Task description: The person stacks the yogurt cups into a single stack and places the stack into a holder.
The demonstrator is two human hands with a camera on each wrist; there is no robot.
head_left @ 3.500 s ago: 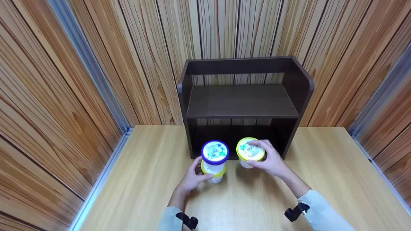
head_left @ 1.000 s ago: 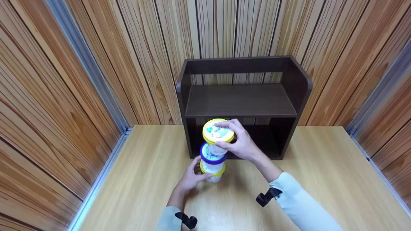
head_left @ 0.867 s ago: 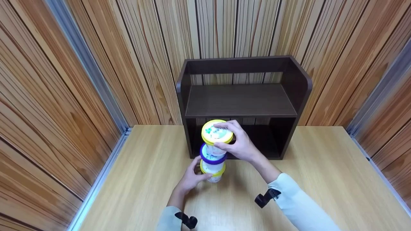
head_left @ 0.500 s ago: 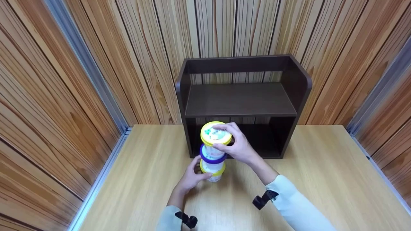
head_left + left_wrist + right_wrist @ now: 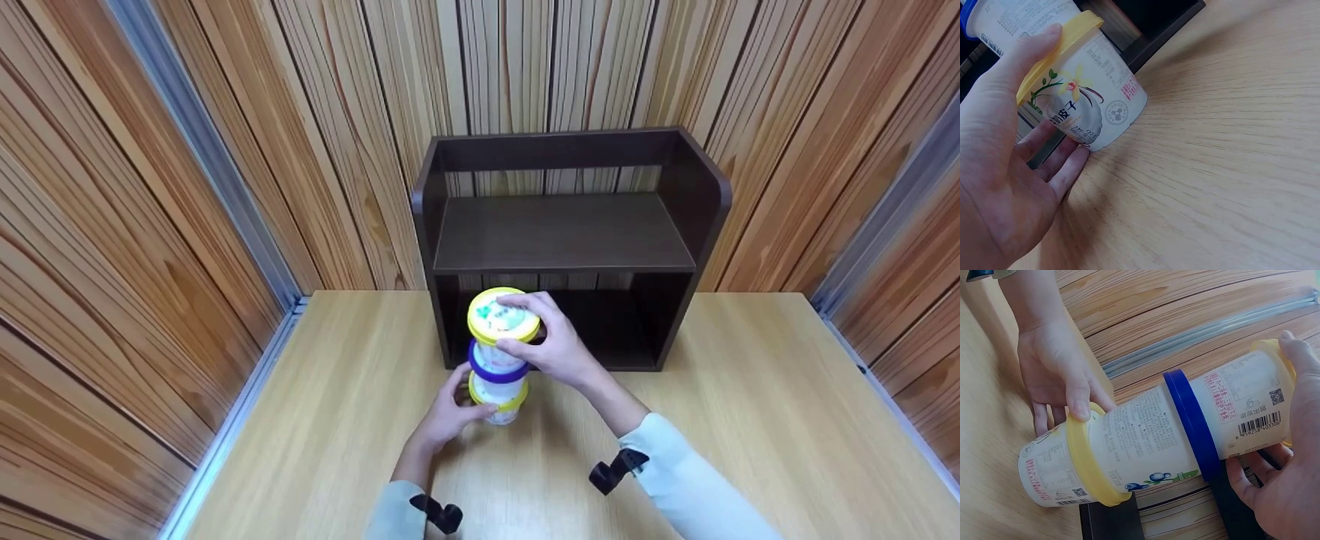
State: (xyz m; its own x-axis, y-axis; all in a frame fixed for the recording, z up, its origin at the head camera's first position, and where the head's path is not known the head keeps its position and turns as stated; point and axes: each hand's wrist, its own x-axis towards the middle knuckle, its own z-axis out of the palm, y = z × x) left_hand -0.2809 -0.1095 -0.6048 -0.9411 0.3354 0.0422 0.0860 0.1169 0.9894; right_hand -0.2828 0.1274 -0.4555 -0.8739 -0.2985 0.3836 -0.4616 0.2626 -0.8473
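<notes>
Three white printed food tubs with lids stand stacked upright on the table. My left hand (image 5: 446, 416) grips the bottom tub (image 5: 1095, 90), thumb on its yellow rim and fingers curled round the far side. The middle tub (image 5: 1140, 439) has a dark blue lid (image 5: 1190, 422) and sits on the bottom one. My right hand (image 5: 559, 349) holds the top tub (image 5: 499, 322) by its yellow lid, thumb at the near edge and a finger over the top. The base of this top tub is right at the blue lid in the right wrist view.
A dark brown two-tier shelf (image 5: 562, 232) stands on the wooden table (image 5: 360, 390) just behind the stack. Wood-plank walls (image 5: 337, 150) enclose the table at the back and both sides. Black wrist cameras (image 5: 615, 471) are strapped over pale sleeves.
The right hand has carried the yellow-lidded tub from the right over to the stack, then lowered it slightly onto the blue-lidded one. The left hand has stayed on the bottom tub.
</notes>
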